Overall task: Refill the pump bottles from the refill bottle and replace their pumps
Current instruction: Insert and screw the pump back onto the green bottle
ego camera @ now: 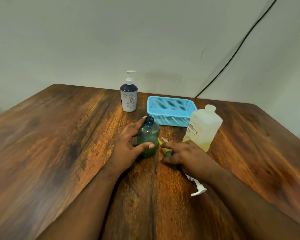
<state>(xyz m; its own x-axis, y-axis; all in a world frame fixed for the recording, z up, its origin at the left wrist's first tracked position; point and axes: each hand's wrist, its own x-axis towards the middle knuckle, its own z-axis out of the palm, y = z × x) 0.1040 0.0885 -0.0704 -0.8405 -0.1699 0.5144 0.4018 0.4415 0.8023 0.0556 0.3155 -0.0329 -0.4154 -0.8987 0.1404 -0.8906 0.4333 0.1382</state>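
Note:
A teal see-through bottle (148, 135) stands upright at mid-table with its neck uncovered and a little green liquid at the bottom. My left hand (128, 146) wraps it from the left, thumb across its front. Its pump (198, 188) lies on the table to the right, white head toward me and thin tube (163, 142) pointing at the bottle. My right hand (185, 158) lies over the pump's middle, fingers curled on its dark collar. The pale refill bottle (203, 127), capped and holding some yellowish liquid, stands just behind that hand. A white and navy pump bottle (129, 97) stands farther back with its pump on.
A light blue plastic basket (170, 110) sits behind the teal bottle, between the white pump bottle and the refill bottle. A black cable (232, 56) runs down the wall at the back right. The wooden table (59, 135) ends at the wall.

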